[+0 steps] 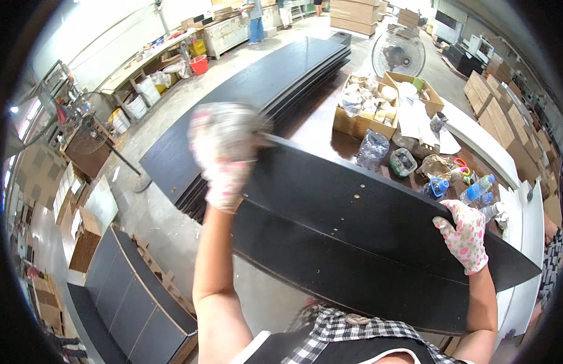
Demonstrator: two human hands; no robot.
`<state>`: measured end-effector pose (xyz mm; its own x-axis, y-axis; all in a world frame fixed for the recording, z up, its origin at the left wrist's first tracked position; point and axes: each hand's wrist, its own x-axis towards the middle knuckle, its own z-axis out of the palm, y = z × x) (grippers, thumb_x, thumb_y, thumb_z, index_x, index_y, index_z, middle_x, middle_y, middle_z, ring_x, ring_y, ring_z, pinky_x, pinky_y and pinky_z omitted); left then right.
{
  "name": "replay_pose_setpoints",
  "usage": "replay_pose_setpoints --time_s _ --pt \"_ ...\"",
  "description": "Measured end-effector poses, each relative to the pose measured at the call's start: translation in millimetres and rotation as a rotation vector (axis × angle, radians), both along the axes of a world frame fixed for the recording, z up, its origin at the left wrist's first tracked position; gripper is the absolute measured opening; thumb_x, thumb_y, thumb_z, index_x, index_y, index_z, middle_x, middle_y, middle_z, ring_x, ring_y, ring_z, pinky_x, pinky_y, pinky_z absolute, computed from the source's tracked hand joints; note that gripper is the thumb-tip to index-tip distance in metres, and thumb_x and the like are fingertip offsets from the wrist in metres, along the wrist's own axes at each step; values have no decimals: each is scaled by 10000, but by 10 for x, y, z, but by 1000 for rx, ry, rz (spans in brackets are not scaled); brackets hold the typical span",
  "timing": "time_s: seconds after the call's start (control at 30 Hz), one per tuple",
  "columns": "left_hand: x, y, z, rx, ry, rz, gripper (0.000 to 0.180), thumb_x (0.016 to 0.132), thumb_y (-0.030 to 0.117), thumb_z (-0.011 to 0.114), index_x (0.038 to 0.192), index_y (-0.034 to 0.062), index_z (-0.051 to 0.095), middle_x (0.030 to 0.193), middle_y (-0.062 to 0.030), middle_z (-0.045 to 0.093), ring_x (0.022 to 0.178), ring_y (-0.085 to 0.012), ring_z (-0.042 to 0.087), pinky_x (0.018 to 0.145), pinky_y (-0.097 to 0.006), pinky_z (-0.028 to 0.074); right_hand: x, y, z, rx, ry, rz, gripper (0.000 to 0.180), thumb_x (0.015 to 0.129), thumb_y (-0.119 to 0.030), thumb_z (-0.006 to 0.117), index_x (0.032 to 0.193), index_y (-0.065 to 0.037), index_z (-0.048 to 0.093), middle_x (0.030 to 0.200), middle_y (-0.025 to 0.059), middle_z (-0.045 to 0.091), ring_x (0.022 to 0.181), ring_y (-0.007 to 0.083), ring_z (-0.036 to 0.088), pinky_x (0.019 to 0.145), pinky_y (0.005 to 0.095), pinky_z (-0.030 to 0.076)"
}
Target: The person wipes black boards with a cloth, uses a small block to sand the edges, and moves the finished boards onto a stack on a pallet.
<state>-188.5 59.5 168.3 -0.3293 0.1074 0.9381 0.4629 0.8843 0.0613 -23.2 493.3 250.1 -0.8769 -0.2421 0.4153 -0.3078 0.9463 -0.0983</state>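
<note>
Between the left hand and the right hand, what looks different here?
The left hand is blurred; the right hand is sharp. The left hand is near the black panel's left end, while the right hand grips its upper edge nearer the other end. Both wear white gloves with pinkish marks.

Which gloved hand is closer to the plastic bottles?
The right hand, holding the black panel near the bottles; the left hand, blurred, is farther off, near the panel's other end.
</note>
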Motion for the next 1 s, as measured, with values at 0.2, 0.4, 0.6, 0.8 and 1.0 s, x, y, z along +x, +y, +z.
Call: replay_pose_setpoints --time_s 0.2,0.4,0.6,0.8,1.0 --pt "540 1625 307 56 -85 -438 283 648 296 718 849 118 630 741 -86 584 717 -292 590 652 -441 445 -24 34 -63 -24 68 43 218 843 -201 681 991 -40 679 849 143 694 746 328 665 683 397 509" --pt "518 1719 99 -86 -140 -414 497 672 384 737 1082 126 622 984 -107 610 949 -296 591 820 -431 453 42 45 -62 -78 91 50 173 864 -125 611 989 -34 688 864 152 699 741 314 665 668 389 498" --pt "-427 -431 164 452 -516 -101 227 953 133 579 1151 40 642 1034 -66 695 856 -143 656 691 -266 514 30 -7 -55 -79 157 90 174 867 -140 604 986 -48 691 878 139 707 758 302 677 671 391 518" --pt "-171 -156 465 650 -137 -519 280 894 335 665 958 63 684 845 -98 671 699 -199 646 607 -380 517 7 82 -79 -100 141 65 210 846 -119 586 1002 -27 694 897 154 710 759 327 678 674 397 526" --pt "461 1599 226 -123 -196 -560 472 617 317 833 1026 123 699 814 -39 691 723 -236 665 690 -367 528 32 42 -18 -298 58 53 455 973 -299 504 1315 -2 536 1053 177 690 919 352 674 800 384 516"
